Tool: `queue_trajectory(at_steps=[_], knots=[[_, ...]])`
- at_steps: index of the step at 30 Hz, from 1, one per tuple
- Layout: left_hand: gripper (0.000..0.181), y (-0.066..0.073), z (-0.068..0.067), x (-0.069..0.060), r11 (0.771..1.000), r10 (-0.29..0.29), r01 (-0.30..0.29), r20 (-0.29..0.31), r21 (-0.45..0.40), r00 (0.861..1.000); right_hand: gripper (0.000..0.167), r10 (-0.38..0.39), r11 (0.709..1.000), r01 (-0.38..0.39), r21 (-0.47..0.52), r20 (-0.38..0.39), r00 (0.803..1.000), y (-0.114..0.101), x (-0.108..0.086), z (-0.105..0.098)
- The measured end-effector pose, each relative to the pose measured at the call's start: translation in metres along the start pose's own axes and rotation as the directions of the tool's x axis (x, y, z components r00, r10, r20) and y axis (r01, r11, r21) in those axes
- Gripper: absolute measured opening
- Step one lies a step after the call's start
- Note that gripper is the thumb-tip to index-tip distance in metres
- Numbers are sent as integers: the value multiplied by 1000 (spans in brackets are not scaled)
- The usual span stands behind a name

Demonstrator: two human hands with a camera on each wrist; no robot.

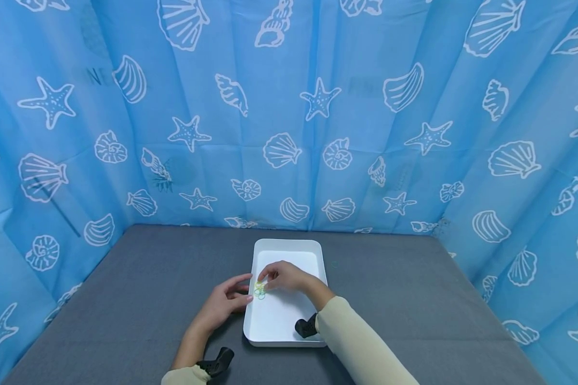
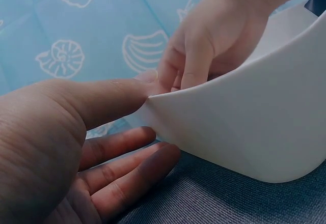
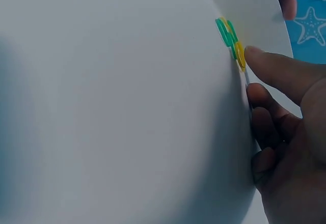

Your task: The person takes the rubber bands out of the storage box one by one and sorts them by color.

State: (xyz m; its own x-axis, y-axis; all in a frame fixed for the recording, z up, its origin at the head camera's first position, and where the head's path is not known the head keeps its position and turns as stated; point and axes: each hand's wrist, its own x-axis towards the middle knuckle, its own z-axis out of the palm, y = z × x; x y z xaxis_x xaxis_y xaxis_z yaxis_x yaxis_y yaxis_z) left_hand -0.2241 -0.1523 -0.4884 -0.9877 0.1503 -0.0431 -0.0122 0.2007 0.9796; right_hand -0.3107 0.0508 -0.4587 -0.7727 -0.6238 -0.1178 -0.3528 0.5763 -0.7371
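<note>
Several small green and yellow rubber bands (image 1: 259,293) lie bunched inside a white tray (image 1: 284,321), by its left wall. Over them is my right hand (image 1: 284,275), thumb and forefinger bent together at a yellow rubber band (image 3: 240,56). The right wrist view has the thumb tip against that band, the other fingers curled below; part of the contact is hidden. My left hand (image 1: 223,302) stays outside the tray's left wall. Its thumb (image 2: 119,99) touches the rim, while the fingers (image 2: 130,175) extend loosely beside the outer wall.
A thin green loop (image 1: 334,264) lies on the grey tablecloth (image 1: 390,299), right of the tray. A blue curtain (image 1: 289,107) with white shell prints hangs behind and along both sides. Black wrist mounts (image 1: 306,326) sit on both forearms, the right one above the tray.
</note>
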Motion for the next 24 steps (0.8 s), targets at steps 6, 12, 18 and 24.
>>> queue_trajectory(at_steps=[6, 12, 18, 24], knots=[[55, 1, 0, 0, 1000, 4, -4, -1, 4, 1000, 10, 4, 1000, -4, -28, -16, 1000, 1, 2, 3], [53, 7, 3, -5, 1000, 2, -2, -16, 16, 1000, 9, 31, 998, -33, -44, -38, 999, 1, 3, 6], [51, 26, 3, -17, 1000, 8, -7, -12, 9, 1000, 11, 41, 998, -44, -51, -58, 997, 2, 3, 7], [52, 30, 2, -18, 1000, 3, -3, 3, -7, 1000, 5, 42, 998, -45, -33, -69, 997, 2, 2, 7]])
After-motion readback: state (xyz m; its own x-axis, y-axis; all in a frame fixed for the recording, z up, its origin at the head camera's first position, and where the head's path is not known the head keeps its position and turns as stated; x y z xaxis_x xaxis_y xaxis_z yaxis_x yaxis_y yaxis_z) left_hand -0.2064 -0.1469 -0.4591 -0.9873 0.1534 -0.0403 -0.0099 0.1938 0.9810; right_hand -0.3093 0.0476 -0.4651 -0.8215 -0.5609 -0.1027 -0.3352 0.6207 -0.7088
